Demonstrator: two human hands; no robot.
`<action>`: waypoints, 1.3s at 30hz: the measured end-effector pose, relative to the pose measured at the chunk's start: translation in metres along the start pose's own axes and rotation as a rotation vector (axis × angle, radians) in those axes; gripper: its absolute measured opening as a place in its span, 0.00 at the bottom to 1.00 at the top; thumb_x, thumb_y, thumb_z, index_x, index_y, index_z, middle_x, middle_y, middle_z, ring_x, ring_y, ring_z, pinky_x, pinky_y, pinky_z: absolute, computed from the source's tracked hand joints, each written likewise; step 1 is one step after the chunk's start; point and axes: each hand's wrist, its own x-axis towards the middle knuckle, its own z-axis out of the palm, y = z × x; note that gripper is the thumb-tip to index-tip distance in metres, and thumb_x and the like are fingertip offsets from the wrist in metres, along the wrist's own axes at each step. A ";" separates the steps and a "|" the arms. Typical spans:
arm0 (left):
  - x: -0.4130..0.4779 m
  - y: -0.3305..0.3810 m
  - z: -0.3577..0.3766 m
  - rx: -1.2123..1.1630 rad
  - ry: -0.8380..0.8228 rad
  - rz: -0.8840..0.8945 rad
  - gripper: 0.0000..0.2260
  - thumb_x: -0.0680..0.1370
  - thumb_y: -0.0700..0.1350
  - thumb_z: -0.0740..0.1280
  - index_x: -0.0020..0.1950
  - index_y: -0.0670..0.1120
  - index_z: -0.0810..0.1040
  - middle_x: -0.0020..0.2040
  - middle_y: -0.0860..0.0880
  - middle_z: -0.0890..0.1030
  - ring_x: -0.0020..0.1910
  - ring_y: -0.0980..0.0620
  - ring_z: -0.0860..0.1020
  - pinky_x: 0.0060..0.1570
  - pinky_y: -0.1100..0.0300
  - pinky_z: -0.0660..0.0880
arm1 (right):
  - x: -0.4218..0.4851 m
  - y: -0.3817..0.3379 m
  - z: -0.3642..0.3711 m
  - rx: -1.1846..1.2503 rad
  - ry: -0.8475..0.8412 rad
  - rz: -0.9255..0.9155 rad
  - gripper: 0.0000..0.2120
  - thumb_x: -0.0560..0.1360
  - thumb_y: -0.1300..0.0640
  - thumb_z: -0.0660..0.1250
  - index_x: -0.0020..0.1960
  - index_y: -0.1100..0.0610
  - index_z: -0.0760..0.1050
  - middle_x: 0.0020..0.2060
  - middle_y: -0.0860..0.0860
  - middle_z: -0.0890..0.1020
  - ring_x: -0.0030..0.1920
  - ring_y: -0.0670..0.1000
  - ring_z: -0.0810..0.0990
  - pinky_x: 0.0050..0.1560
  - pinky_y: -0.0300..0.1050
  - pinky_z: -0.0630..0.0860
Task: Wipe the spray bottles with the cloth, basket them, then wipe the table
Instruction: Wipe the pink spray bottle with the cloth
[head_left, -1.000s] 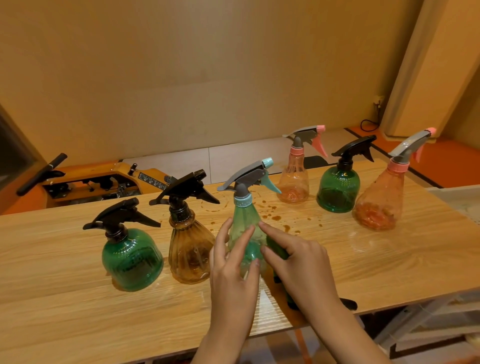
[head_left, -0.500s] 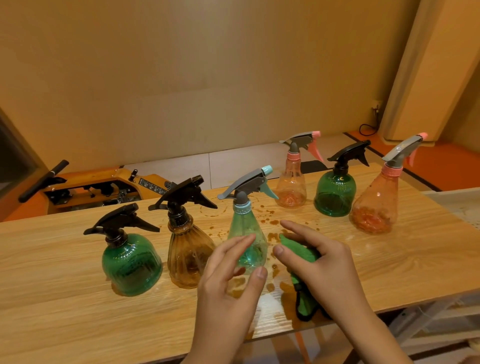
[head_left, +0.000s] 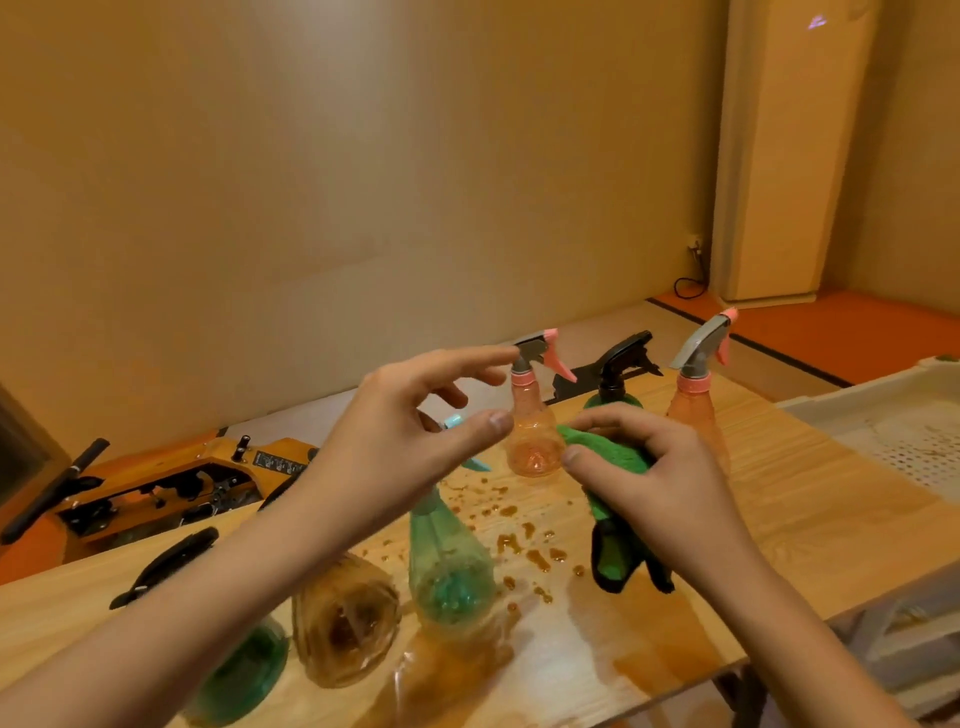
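Green cloth is bunched in the grip of the right hand. The fingers and thumb curl round its upper end. The rest hangs down below the palm to a dark-edged lower end. Whether that end touches the bench cannot be told. The left hand is raised beside it with an open grip. Its thumb and forefinger are spread apart and its other fingers loosely bent, holding nothing.

Six spray bottles stand upright on the bench: two green, two pink, one amber, one teal. The near row holds three:
- A round dark green bottle with a black trigger, partly hidden by the left forearm.
- A ribbed amber bottle, its top hidden by the same forearm.
- A slim teal bottle, its pale blue nozzle tip showing behind the left hand.

The far row holds three more:
- A small pink bottle with a grey and pink trigger.
- A second green bottle with a black trigger, its body mostly behind the right hand.
- A larger orange-pink bottle with a grey and pink trigger.

Brown droplets speckle the bench between the teal bottle and the cloth. A wet brown patch lies near the front edge. One white perforated basket sits at the bench's right end. An orange machine stands behind the bench on the left.
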 end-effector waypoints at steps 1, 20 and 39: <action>0.009 0.000 0.001 0.030 -0.023 0.019 0.18 0.76 0.56 0.72 0.65 0.69 0.78 0.56 0.68 0.82 0.55 0.61 0.78 0.47 0.54 0.81 | 0.004 -0.001 0.000 0.021 0.000 -0.001 0.08 0.74 0.59 0.76 0.50 0.47 0.85 0.42 0.44 0.85 0.41 0.40 0.82 0.33 0.29 0.76; 0.185 -0.079 0.036 0.342 -0.424 -0.090 0.28 0.77 0.41 0.75 0.75 0.51 0.72 0.72 0.50 0.75 0.64 0.55 0.72 0.58 0.65 0.70 | 0.046 0.024 0.002 0.258 0.075 0.097 0.08 0.76 0.58 0.75 0.53 0.49 0.87 0.47 0.46 0.87 0.43 0.44 0.85 0.35 0.33 0.79; 0.175 -0.100 0.036 0.096 -0.310 -0.033 0.17 0.78 0.39 0.74 0.67 0.47 0.81 0.55 0.48 0.87 0.52 0.54 0.86 0.58 0.48 0.82 | 0.061 0.013 0.002 0.169 0.083 0.065 0.09 0.76 0.57 0.75 0.54 0.48 0.87 0.47 0.39 0.87 0.50 0.38 0.84 0.44 0.30 0.78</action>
